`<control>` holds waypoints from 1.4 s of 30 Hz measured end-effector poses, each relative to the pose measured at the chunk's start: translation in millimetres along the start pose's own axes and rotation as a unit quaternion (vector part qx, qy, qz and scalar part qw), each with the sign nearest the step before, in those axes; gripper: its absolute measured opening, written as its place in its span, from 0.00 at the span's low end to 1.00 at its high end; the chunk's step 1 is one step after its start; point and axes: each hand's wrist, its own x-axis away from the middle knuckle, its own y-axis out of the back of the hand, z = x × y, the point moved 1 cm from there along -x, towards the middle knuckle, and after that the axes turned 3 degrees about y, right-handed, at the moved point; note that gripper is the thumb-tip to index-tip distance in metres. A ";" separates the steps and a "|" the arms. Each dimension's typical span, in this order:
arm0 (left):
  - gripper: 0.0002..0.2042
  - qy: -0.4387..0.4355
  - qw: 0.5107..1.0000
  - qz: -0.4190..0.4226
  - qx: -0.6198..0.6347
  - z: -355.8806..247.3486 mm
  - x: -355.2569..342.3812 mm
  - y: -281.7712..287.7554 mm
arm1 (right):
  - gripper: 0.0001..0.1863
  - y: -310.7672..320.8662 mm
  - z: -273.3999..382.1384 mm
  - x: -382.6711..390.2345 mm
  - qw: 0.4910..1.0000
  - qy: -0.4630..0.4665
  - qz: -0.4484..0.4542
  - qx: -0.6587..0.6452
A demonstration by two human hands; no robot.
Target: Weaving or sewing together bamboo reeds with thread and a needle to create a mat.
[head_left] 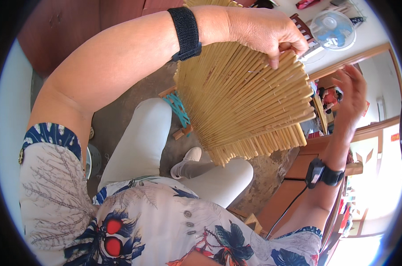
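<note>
Left hand gripped a stick mat

The mat fanned across the frame's upper centre, its upper-right edge clamped between thumb and fingers; the right hand was raised at right, apart from it, fingers loosely parted

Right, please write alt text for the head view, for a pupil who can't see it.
The left hand grips the edge of a mat of yellowish stalks in front of pale-trousered knees, while the right hand is raised, apart from it. A fan shows in the background.
</note>
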 end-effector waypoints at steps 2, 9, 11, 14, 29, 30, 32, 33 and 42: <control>0.14 0.016 1.000 0.010 0.025 -0.7 -12.1 4.8 | 0.08 25.1 19.9 19.2 0.984 0.143 -0.103 0.003; 0.12 -0.002 0.990 -0.051 -0.132 -2.1 -39.7 28.9 | 0.16 -16.3 39.1 83.1 0.951 0.254 0.137 0.108; 0.11 -0.006 0.984 -0.071 -0.163 2.5 -40.4 27.0 | 0.18 -40.4 26.6 83.3 0.955 0.240 0.139 0.103; 0.15 0.014 0.962 -0.104 -0.250 12.0 -44.4 15.5 | 0.21 -69.9 1.3 66.8 0.951 0.269 0.093 0.120; 0.12 0.042 0.965 -0.090 -0.244 -6.2 -76.4 -3.3 | 0.16 -71.6 -37.9 29.9 0.870 0.446 -0.006 0.209; 0.12 0.038 0.964 -0.091 -0.246 -8.4 -79.9 -3.3 | 0.16 -68.7 -39.2 27.3 0.867 0.453 -0.006 0.209; 0.12 0.042 0.965 -0.095 -0.240 -11.1 -80.6 -5.4 | 0.15 -66.1 -41.6 26.2 0.861 0.470 0.009 0.196; 0.11 0.039 0.965 -0.101 -0.237 -11.5 -79.7 -6.5 | 0.15 -66.3 -42.6 26.0 0.858 0.478 0.017 0.190; 0.11 0.016 0.960 -0.116 -0.256 -11.5 -67.9 -10.7 | 0.10 -60.4 -10.4 27.1 0.811 0.555 0.147 0.108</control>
